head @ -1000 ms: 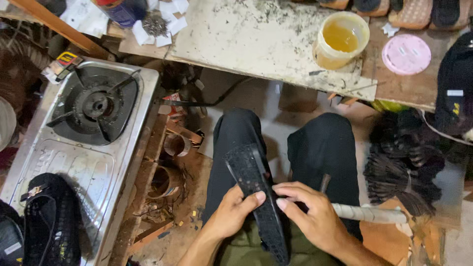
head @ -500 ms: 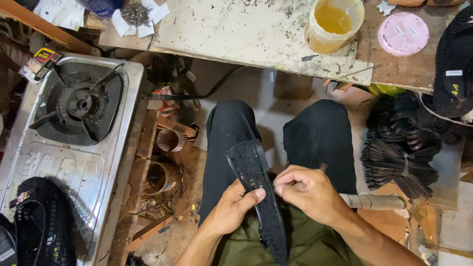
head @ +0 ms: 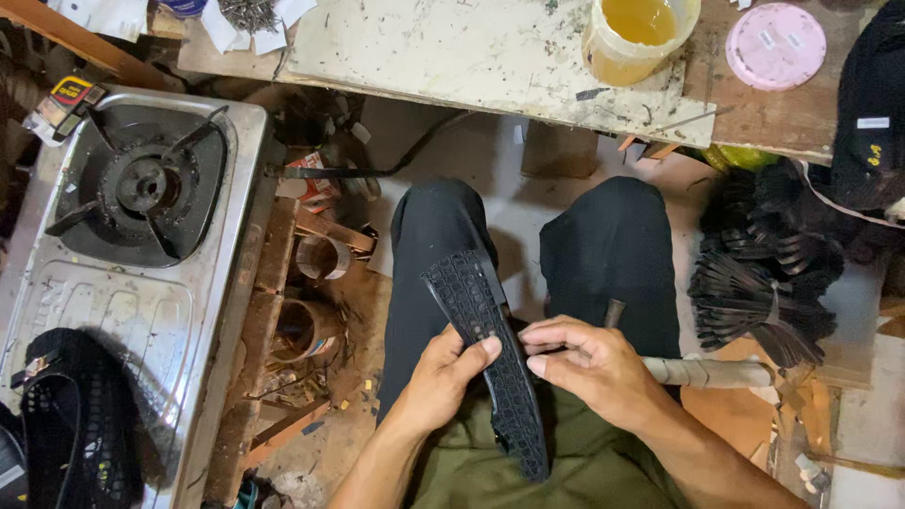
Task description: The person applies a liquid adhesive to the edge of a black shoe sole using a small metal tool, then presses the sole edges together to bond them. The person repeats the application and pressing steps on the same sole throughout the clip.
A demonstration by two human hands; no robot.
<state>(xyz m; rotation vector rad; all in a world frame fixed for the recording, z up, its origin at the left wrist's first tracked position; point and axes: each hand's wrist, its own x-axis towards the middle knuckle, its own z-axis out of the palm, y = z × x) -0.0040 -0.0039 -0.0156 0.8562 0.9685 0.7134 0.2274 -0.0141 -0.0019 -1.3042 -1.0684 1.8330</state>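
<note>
Your left hand (head: 443,372) gripped the black textured shoe sole (head: 485,349) over your lap; your right hand (head: 589,363) pinched its edge, fingers closed, beside a grey-handled tool (head: 707,372).

Shoe sole (head: 485,358) over lap, between left hand (head: 443,377) and right hand (head: 594,368); gas stove (head: 123,273) left; worktable (head: 490,47) ahead, glue tub (head: 636,38) on it.

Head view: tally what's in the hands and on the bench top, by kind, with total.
Black shoe sole, in left hand: 1
Wrapped-handle tool, in right hand: 1
Tub of yellow liquid: 1
Pink lid: 1
Total: 4
</note>
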